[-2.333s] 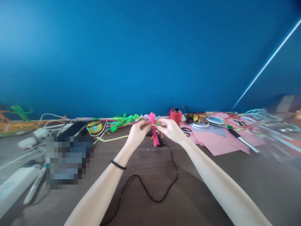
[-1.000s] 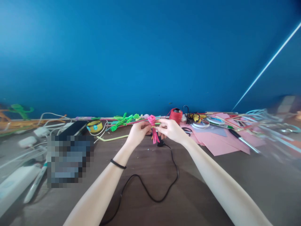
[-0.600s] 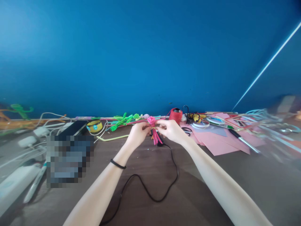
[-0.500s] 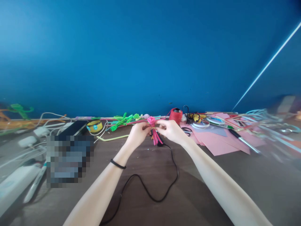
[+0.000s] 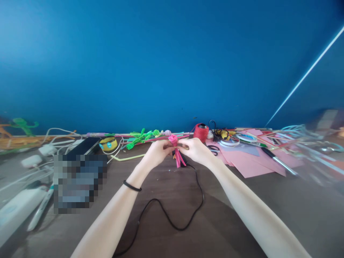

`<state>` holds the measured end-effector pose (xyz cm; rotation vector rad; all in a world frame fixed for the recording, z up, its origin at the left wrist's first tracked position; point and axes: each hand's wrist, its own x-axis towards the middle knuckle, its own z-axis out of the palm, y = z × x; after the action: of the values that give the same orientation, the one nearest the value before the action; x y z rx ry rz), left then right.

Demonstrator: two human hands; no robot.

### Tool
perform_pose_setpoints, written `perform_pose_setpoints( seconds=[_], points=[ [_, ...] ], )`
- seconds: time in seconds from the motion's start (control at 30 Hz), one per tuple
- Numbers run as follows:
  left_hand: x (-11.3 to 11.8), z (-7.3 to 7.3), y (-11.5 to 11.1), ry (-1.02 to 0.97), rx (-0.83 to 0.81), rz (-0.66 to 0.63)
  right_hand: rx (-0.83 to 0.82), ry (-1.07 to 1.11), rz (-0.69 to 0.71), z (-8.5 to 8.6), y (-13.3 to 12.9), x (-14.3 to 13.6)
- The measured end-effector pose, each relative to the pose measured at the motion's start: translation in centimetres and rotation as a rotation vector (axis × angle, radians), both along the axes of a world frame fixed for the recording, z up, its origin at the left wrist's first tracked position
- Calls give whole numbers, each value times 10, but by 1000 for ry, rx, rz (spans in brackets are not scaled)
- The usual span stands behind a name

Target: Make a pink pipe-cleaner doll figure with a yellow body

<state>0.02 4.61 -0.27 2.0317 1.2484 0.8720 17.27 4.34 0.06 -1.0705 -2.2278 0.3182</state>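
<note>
Flower (image 5: 173, 139) between left hand (image 5: 158, 152) and right hand (image 5: 195, 150), cable (image 5: 177, 228) before them on table (image 5: 166, 200), spool (image 5: 200, 133) behind, sheets (image 5: 244, 163) at right

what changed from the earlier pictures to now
The pink flower has dropped slightly, and its hanging strips now spread apart more. The wristband has shifted a little left with the left arm. The left hand and right hand still pinch just below the bloom. The red spool and pink paper stayed put.

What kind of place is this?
Probably a craft table: there's a red spool of thread, pink paper, and a pink flower-like piece between the two hands.
</note>
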Motion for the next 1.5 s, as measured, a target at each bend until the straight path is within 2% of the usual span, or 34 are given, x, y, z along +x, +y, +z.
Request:
perform_pose_setpoints(
  seconds=[0.1, 0.3, 0.63, 1.17, 1.3, 1.5],
  points=[
    [-2, 1, 0, 64, 49, -29, -19, -13, 8, 1, -1, 0],
    [-2, 4, -2, 102, 151, -9, -5, 21, 49, 1, 0, 1],
    [-3, 2, -1, 101, 182, -8, -17, 48, 96, 0, 0, 2],
    [-4, 8, -4, 6, 52, -40, -85, 107, 103, 3, -2, 3],
    [-4, 13, -7, -36, -11, -79, -168, 167, 120, 5, -4, 3],
    [-5, 21, -11, -33, -45, -42, -292, 217, 132, 4, -3, 4]
  ],
)
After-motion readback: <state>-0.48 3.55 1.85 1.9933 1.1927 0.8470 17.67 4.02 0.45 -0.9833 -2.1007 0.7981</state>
